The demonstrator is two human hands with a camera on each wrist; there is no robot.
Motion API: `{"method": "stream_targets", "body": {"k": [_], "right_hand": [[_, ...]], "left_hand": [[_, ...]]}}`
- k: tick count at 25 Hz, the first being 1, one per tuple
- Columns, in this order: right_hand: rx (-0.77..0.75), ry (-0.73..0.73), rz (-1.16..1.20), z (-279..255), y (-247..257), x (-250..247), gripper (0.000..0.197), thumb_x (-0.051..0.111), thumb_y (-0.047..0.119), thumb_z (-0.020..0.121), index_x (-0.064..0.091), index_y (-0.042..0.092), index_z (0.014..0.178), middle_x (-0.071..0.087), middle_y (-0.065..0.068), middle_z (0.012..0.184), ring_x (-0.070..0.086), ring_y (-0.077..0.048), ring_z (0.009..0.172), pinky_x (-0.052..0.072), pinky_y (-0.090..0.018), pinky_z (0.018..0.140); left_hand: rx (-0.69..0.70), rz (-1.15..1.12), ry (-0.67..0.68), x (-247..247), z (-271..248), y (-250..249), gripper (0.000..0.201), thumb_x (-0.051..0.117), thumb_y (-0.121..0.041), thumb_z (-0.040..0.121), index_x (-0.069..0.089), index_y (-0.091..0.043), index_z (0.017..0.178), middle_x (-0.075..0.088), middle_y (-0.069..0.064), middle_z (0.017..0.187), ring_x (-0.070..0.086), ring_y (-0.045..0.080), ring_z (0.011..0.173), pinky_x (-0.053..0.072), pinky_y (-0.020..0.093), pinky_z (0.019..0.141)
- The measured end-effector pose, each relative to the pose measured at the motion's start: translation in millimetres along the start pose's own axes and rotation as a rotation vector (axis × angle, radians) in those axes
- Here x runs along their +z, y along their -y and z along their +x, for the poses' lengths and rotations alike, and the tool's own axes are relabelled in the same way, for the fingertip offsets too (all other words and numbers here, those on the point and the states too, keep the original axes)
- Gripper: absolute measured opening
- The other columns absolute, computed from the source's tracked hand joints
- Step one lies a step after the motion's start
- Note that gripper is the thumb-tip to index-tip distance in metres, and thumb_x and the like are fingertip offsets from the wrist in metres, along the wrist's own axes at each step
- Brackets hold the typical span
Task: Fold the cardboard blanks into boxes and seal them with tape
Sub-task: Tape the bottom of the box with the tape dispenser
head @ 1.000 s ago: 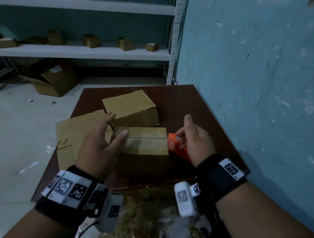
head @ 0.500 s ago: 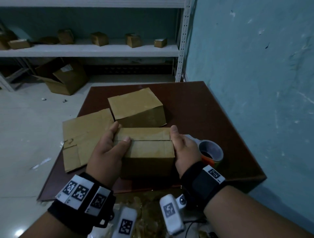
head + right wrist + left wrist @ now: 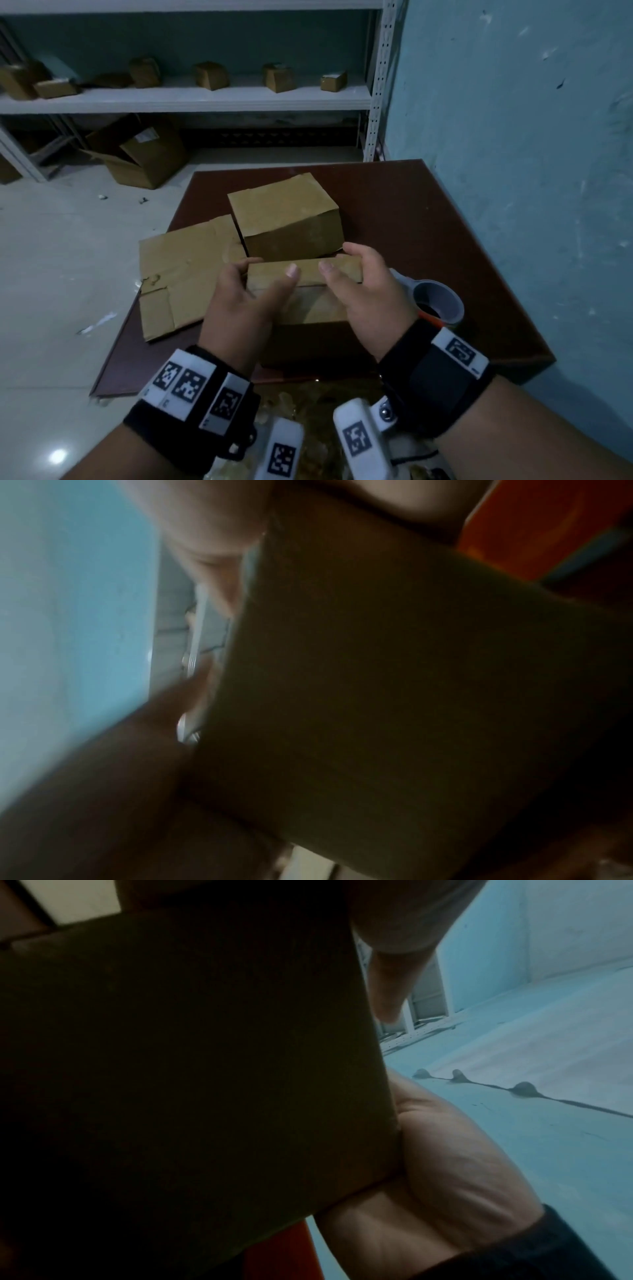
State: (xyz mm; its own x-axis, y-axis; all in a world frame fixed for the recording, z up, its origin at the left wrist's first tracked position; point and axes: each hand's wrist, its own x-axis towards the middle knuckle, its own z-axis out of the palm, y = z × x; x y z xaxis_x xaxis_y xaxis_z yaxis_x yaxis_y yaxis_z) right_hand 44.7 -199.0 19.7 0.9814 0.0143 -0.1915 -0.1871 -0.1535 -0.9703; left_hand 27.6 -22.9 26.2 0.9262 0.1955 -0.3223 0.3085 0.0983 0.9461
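Both hands are holding a small brown cardboard box (image 3: 310, 291) over the dark red table (image 3: 428, 219). The left hand (image 3: 245, 305) is wrapping its left side, thumb on top. The right hand (image 3: 363, 291) is curling round its right side. The top flaps are lying shut. A grey tape roll (image 3: 440, 303) is sitting just right of the right hand.

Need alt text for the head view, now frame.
Both hands, left hand and right hand, grip a small cardboard box over a dark table. A finished box, flat blanks and a tape dispenser lie nearby.
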Motion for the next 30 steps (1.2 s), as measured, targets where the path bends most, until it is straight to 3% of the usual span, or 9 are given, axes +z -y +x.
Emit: {"method": "stream_targets", "body": {"k": [2, 7, 10, 12, 14, 20, 23, 26, 30], "right_hand": [[-0.04, -0.062, -0.071, -2.0, 3.3, 2.1, 0.04, 0.065, 0.05, 0.096, 0.054, 0.039, 0.132, 0.062, 0.016, 0.116, 0.064, -0.007, 0.1, 0.058, -0.037, 0.088], [0.011, -0.105, -0.024, 4.3, 1.2, 0.1, 0.017, 0.049, 0.037, 0.107, 0.063, 0.042, 0.117, 0.062, 0.015, 0.108, 0.061, -0.008, 0.096, 0.056, -0.039, 0.088], [0.048, -0.17, 0.122, 4.4, -2.9, 1.0, 0.026, 0.048, 0.041, 0.106, 0.072, 0.048, 0.109, 0.068, 0.016, 0.113, 0.064, -0.011, 0.106, 0.055, -0.045, 0.099], [0.115, -0.13, 0.188, 4.8, -3.1, 1.8, 0.025, 0.05, 0.052, 0.102, 0.072, 0.05, 0.115, 0.07, 0.017, 0.121, 0.065, -0.011, 0.113, 0.052, -0.045, 0.104], [0.168, -0.06, 0.194, 7.4, -3.0, 0.3, 0.039, 0.055, 0.065, 0.092, 0.066, 0.049, 0.126, 0.067, 0.015, 0.128, 0.063, -0.014, 0.119, 0.049, -0.047, 0.109], [0.156, -0.112, 0.27, 8.5, -4.3, -0.9, 0.037, 0.059, 0.051, 0.1, 0.071, 0.033, 0.13, 0.069, 0.003, 0.131, 0.063, -0.025, 0.124, 0.046, -0.052, 0.112], [0.081, -0.144, 0.36, 9.0, -8.5, 0.5, 0.048, 0.068, 0.059, 0.086, 0.072, 0.029, 0.123, 0.073, 0.0, 0.127, 0.066, -0.028, 0.123, 0.047, -0.058, 0.111], [0.048, -0.145, 0.162, 11.4, -1.7, -14.4, 0.05, 0.046, 0.079, 0.083, 0.068, 0.049, 0.116, 0.07, 0.018, 0.123, 0.063, -0.013, 0.12, 0.048, -0.049, 0.109], [-0.116, -0.234, -0.417, 19.1, 13.8, -64.3, 0.037, 0.047, 0.068, 0.097, 0.06, 0.035, 0.109, 0.067, 0.009, 0.096, 0.065, -0.011, 0.093, 0.05, -0.034, 0.076]], "left_hand": [[-0.01, 0.12, -0.028, 2.4, 3.8, 0.9, 0.086, 0.092, -0.062, 0.053, 0.053, -0.039, 0.126, 0.064, -0.001, 0.121, 0.07, 0.028, 0.103, 0.063, 0.051, 0.08], [-0.078, -0.033, -0.18, 6.1, 7.3, -1.6, 0.018, 0.074, -0.036, 0.092, 0.067, -0.045, 0.107, 0.065, -0.005, 0.118, 0.067, 0.025, 0.1, 0.062, 0.046, 0.083], [-0.135, -0.14, -0.23, 0.4, 5.6, -3.0, 0.032, 0.061, -0.032, 0.1, 0.058, -0.038, 0.131, 0.057, -0.009, 0.142, 0.059, 0.015, 0.117, 0.05, 0.029, 0.102], [-0.205, -0.283, -0.192, -1.3, 4.1, -4.0, 0.039, 0.066, -0.053, 0.091, 0.06, -0.028, 0.121, 0.062, 0.007, 0.136, 0.062, 0.028, 0.114, 0.049, 0.048, 0.107], [-0.283, -0.275, -0.129, -2.3, 1.8, -3.6, 0.052, 0.062, -0.069, 0.088, 0.06, -0.021, 0.109, 0.067, 0.016, 0.116, 0.066, 0.038, 0.106, 0.055, 0.056, 0.094], [-0.378, -0.122, -0.133, -5.4, 5.8, -11.8, 0.071, 0.067, -0.067, 0.086, 0.056, -0.009, 0.126, 0.062, 0.023, 0.119, 0.061, 0.046, 0.11, 0.05, 0.06, 0.102], [0.059, 0.423, -0.186, -3.3, -1.8, -5.8, 0.051, 0.051, -0.05, 0.103, 0.05, -0.023, 0.146, 0.057, 0.008, 0.138, 0.053, 0.031, 0.128, 0.044, 0.045, 0.108], [0.642, 0.891, -0.217, -11.3, -21.5, -8.2, 0.046, 0.053, -0.054, 0.096, 0.052, -0.045, 0.141, 0.049, -0.004, 0.146, 0.045, 0.022, 0.134, 0.039, 0.047, 0.106], [0.809, 1.407, -0.049, -0.4, -41.2, -2.7, 0.044, 0.049, -0.059, 0.096, 0.055, -0.048, 0.138, 0.051, -0.004, 0.14, 0.044, 0.03, 0.13, 0.037, 0.054, 0.099]]}}
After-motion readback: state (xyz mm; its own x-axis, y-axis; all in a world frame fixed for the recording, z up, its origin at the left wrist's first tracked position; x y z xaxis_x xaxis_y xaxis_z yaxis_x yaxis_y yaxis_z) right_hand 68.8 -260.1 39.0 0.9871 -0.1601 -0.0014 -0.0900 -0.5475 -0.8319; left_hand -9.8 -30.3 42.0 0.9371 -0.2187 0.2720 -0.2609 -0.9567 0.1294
